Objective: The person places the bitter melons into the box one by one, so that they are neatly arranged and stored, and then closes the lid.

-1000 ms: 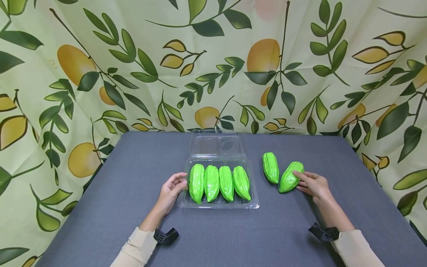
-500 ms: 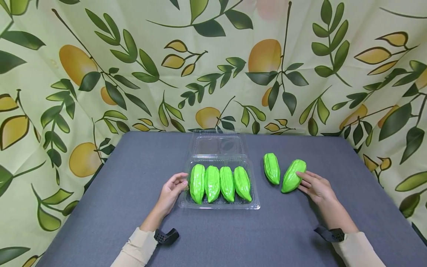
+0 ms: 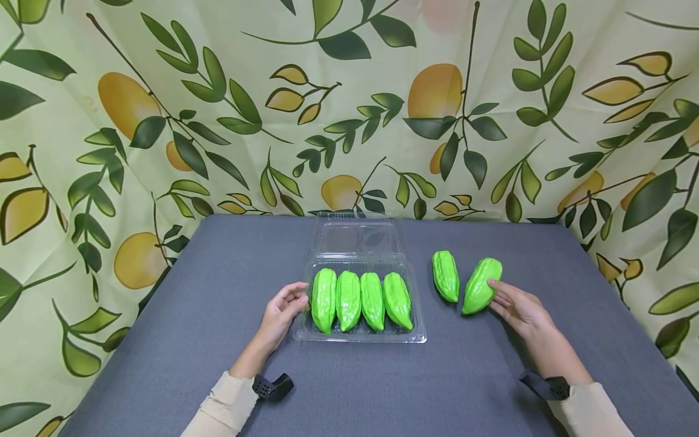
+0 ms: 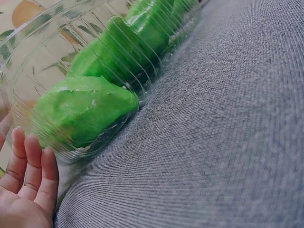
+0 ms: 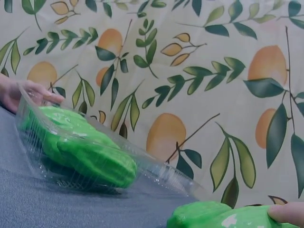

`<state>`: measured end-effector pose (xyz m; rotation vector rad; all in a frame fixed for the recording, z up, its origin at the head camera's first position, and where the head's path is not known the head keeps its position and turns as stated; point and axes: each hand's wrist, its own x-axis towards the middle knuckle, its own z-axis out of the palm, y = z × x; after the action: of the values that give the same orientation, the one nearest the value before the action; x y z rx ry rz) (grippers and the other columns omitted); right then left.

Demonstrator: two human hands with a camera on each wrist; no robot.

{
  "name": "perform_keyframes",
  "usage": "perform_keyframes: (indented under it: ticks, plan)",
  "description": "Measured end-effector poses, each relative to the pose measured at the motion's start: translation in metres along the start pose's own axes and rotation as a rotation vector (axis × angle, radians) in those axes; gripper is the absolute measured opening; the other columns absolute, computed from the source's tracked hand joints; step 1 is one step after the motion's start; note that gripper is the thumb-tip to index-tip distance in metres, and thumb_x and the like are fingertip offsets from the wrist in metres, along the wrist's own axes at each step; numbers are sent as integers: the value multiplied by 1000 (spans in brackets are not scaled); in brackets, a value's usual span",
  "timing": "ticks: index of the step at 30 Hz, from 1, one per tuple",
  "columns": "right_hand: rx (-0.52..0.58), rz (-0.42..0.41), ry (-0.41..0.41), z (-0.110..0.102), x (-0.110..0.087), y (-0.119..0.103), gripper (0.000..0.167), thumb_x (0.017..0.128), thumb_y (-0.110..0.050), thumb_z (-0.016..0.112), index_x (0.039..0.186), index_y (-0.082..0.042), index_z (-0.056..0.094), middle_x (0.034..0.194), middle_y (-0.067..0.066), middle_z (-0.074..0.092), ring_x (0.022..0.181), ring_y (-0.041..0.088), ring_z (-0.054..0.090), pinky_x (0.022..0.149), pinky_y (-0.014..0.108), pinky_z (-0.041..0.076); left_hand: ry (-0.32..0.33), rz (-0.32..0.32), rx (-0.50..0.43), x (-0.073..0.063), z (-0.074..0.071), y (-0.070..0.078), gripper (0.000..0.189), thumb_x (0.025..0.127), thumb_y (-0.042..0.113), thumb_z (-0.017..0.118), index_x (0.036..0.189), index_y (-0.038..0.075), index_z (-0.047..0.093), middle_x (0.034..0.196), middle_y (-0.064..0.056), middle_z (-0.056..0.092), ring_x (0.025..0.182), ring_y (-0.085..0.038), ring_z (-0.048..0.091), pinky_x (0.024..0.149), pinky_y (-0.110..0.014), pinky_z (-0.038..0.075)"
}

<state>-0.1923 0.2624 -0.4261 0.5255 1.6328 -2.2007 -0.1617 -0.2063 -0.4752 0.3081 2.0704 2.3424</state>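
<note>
A clear plastic clamshell box (image 3: 360, 337), its lid (image 3: 357, 237) laid back, holds several green ridged gourds (image 3: 347, 300) side by side. At its left edge is my left hand (image 3: 280, 315), fingers fairly straight and touching or close beside the wall; in the left wrist view those fingers (image 4: 33, 164) stand next to the ribbed side. Right of the box, my right hand (image 3: 521, 309) holds a loose green gourd (image 3: 480, 288) by its right side between thumb and fingers. Only a fingertip on this gourd (image 5: 232, 217) shows in the right wrist view.
Another loose green gourd (image 3: 445, 277) lies between the box and the held one. A grey cloth (image 3: 404, 388) covers the table. Behind it hangs a curtain (image 3: 235, 164) printed with fruit and leaves. Each wrist wears a black strap (image 3: 273, 387).
The gourd under my right hand has turned more upright and shifted slightly to the right, the hand moving with it. My left hand and the box look unchanged.
</note>
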Motion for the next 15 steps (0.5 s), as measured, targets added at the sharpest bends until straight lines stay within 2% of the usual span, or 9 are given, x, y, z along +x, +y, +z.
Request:
perform_keyframes:
  ticks: [2, 5, 9, 11, 13, 14, 15]
  plan:
    - [24, -10, -32, 0, -1, -1, 69, 94, -14, 60, 145, -8, 13, 85, -12, 62, 82, -2, 62, 77, 16, 54, 2, 0, -4, 0, 1, 0, 25, 95, 3, 53, 117, 16, 55, 92, 13, 59, 82, 2, 56, 74, -14, 50]
    - [46, -15, -54, 2, -4, -2, 53, 94, -14, 59, 134, -12, 24, 85, -11, 64, 84, 0, 63, 77, 16, 54, 11, -3, 3, 0, 2, 1, 24, 95, 4, 53, 118, 12, 55, 92, 12, 59, 81, 2, 57, 74, -14, 51]
    - [55, -11, -74, 7, -8, -3, 39, 95, -13, 58, 126, -12, 34, 86, -9, 65, 85, 2, 64, 78, 18, 55, 14, 10, 26, -1, 3, 0, 30, 95, 2, 53, 123, -7, 50, 91, 14, 59, 81, 1, 57, 73, -14, 50]
    - [62, -13, -99, 11, -10, -5, 22, 95, -13, 58, 115, -12, 48, 87, -8, 66, 85, 3, 65, 78, 19, 56, 26, 11, 52, 0, 3, 1, 35, 94, 0, 54, 124, -15, 46, 90, 15, 59, 81, 3, 57, 73, -12, 50]
    - [70, -17, -120, 15, -13, -6, 6, 95, -12, 58, 100, -14, 59, 87, -7, 67, 85, 4, 66, 77, 20, 57, 39, -2, 83, 0, 4, 3, 39, 93, -1, 56, 126, -18, 45, 91, 15, 59, 82, 4, 57, 74, -11, 50]
    - [69, -20, -126, 17, -15, -7, 7, 95, -12, 58, 93, -17, 61, 87, -7, 67, 85, 5, 66, 77, 20, 57, 45, -14, 98, 1, 4, 4, 39, 92, -1, 57, 126, -17, 46, 91, 16, 59, 83, 4, 58, 75, -11, 50]
    - [54, -27, -133, 20, -16, -8, 7, 95, -12, 58, 92, -17, 61, 88, -7, 68, 86, 4, 66, 78, 20, 57, 50, -27, 114, 1, 5, 5, 39, 92, 0, 58, 126, -16, 48, 91, 15, 59, 84, 4, 58, 75, -10, 50]
